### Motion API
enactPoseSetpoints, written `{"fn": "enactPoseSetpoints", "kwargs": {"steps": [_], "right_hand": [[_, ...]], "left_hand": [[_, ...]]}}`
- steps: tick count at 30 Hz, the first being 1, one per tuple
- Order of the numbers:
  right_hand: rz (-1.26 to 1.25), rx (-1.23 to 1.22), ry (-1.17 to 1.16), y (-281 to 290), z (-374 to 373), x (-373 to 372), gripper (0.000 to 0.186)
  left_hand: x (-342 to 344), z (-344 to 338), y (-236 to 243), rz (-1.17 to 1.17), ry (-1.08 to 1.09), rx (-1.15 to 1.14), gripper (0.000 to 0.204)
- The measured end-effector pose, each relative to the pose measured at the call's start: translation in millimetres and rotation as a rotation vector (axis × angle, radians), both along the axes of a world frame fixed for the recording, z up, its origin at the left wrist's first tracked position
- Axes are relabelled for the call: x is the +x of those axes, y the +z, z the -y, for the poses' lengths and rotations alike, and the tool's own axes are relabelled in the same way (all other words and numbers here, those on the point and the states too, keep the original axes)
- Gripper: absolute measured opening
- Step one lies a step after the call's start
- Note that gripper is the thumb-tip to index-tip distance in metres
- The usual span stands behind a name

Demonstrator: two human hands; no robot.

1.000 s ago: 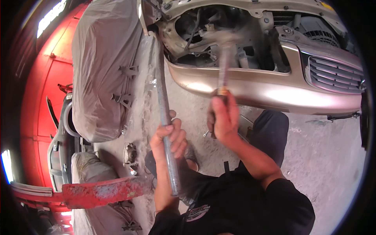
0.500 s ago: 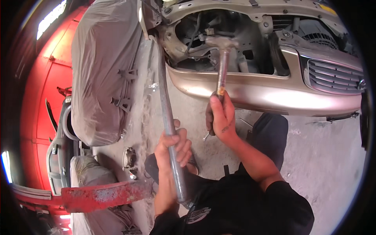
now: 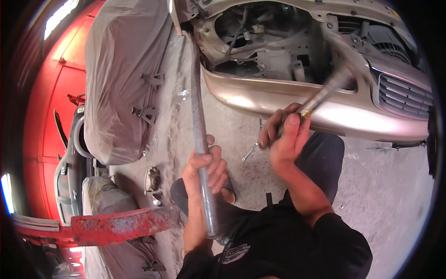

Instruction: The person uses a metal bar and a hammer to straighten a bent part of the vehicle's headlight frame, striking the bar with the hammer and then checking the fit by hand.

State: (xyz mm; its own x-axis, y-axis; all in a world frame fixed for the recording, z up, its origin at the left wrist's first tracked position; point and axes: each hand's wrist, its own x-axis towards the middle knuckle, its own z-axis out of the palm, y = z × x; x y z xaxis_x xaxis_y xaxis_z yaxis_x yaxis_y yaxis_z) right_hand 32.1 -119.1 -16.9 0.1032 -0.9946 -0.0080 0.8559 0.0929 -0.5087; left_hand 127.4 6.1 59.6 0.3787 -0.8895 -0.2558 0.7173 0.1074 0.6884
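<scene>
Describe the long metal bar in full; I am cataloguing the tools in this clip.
The bar is a long, dull grey, round metal rod, scuffed along its length. It stands steeply, its upper end reaching the car's open front corner, its lower end by the person's torso. The left hand is wrapped around its lower part. Nothing else visibly touches it.

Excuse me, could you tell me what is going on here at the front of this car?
A person crouches on the concrete floor before a beige car whose headlight is out, leaving an open cavity. The left hand grips a long metal bar whose far end reaches the edge of that cavity. The right hand grips a hammer, blurred and tilted toward the car's grille side. A wrench lies on the floor below the bumper.
</scene>
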Motion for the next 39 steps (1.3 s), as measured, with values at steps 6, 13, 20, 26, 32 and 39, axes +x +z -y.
{"fn": "enactPoseSetpoints", "kwargs": {"steps": [6,13,20,26,32,39], "right_hand": [[-0.403,-0.181,0.692,-9,-24,33,0.035],[-0.351,-0.065,0.449,-24,0,-2,0.03],[-0.218,-0.091,0.52,-32,-13,-3,0.027],[-0.287,-0.14,0.502,-27,-5,-4,0.031],[-0.233,-0.117,0.415,-19,-5,-9,0.028],[-0.479,-0.158,0.222,-62,6,73,0.031]], "left_hand": [[13,-15,6,-0.208,-0.07,-0.177,0.046],[-13,-6,8,0.047,-0.036,0.054,0.043],[-9,-2,6,0.071,-0.021,0.023,0.042],[-2,0,11,0.052,-0.024,0.036,0.039],[5,-1,2,-0.051,0.004,-0.059,0.039],[12,-4,6,-0.179,-0.04,-0.105,0.04]]}}
